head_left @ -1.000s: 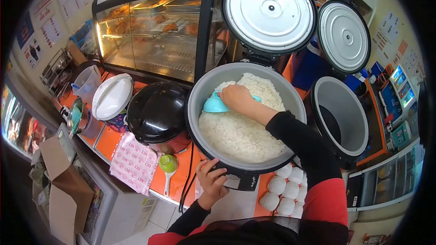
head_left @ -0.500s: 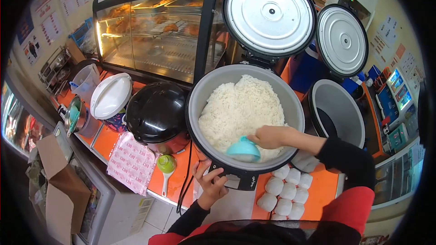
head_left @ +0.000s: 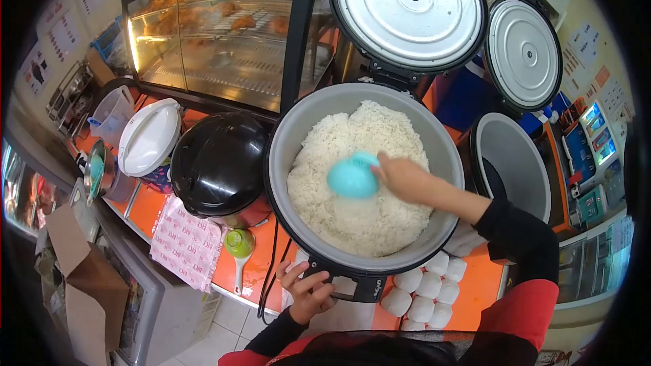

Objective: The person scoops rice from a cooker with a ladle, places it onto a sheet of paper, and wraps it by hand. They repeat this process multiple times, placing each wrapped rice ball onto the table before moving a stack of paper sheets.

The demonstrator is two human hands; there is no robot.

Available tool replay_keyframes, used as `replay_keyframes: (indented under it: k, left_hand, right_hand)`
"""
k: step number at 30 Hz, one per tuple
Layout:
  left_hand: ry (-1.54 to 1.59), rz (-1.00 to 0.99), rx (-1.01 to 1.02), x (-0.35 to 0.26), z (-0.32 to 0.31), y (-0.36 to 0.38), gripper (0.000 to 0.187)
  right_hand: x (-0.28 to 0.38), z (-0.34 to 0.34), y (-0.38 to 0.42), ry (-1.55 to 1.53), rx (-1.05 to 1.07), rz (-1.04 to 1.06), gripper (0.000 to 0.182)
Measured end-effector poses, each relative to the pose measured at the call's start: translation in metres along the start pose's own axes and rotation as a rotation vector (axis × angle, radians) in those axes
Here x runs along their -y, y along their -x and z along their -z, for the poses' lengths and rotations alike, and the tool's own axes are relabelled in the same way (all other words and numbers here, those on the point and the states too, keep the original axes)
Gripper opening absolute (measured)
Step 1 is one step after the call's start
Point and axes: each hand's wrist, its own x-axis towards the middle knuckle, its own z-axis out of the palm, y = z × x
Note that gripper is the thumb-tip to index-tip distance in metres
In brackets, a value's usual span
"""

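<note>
A large rice cooker point(head_left: 279, 156) stands with its lid up, holding a big mound of cooked white rice point(head_left: 319, 213). Over the middle of the rice is a teal cup point(head_left: 353, 176), smeared by motion, its rounded bottom turned towards me. My right hand point(head_left: 404, 179) is closed on the cup's handle. At the cooker's front, beside its control panel point(head_left: 366, 289), my left hand point(head_left: 306, 290) rests with fingers apart against the casing. White round wrapped bundles point(head_left: 428, 285) sit in rows just right of the panel.
A second open cooker pot point(head_left: 519, 156) stands to the right. On the left are a black-lidded cooker point(head_left: 218, 159), a white-lidded container point(head_left: 150, 137), printed wrappers point(head_left: 183, 247) and a green-topped jar point(head_left: 239, 242) by a white paddle point(head_left: 239, 274). Behind is a lit food warmer point(head_left: 217, 41).
My right hand has lifted the teal cup from the near edge of the rice and moved it up and left over the middle. My left hand stays at the cooker's front.
</note>
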Motion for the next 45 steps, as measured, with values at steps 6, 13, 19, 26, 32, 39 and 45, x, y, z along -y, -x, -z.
replay_keyframes:
  k: [6, 13, 19, 26, 32, 39, 45]
  left_hand:
    - [0.001, 0.001, 0.007, -0.001, 0.001, -0.004, 0.022]
    - [-0.017, 0.003, -0.005, -0.002, 0.000, -0.006, 0.020]
    - [0.001, 0.041, 0.014, -0.005, 0.000, -0.002, 0.019]
    - [0.014, -0.009, 0.044, -0.002, 0.001, -0.003, 0.023]
    - [-0.004, -0.030, 0.063, 0.002, 0.004, -0.004, 0.025]
    - [-0.016, 0.004, 0.040, -0.001, 0.005, -0.004, 0.022]
    - [-0.027, 0.001, -0.022, 0.000, -0.001, -0.003, 0.022]
  right_hand:
    - [0.003, 0.003, -0.025, 0.173, 0.273, -0.191, 0.061]
    - [0.041, 0.036, 0.041, 0.003, 0.542, -0.196, 0.064]
    - [0.040, 0.008, 0.039, -0.067, 0.528, -0.104, 0.066]
    - [0.013, -0.006, 0.005, -0.361, 0.977, -0.393, 0.064]
    - [0.007, 0.000, -0.001, -0.007, 0.127, -0.004, 0.045]
    - [-0.009, 0.006, -0.031, 0.172, 0.123, -0.092, 0.054]
    - [-0.008, -0.026, -0.008, -0.062, 0.467, -0.120, 0.073]
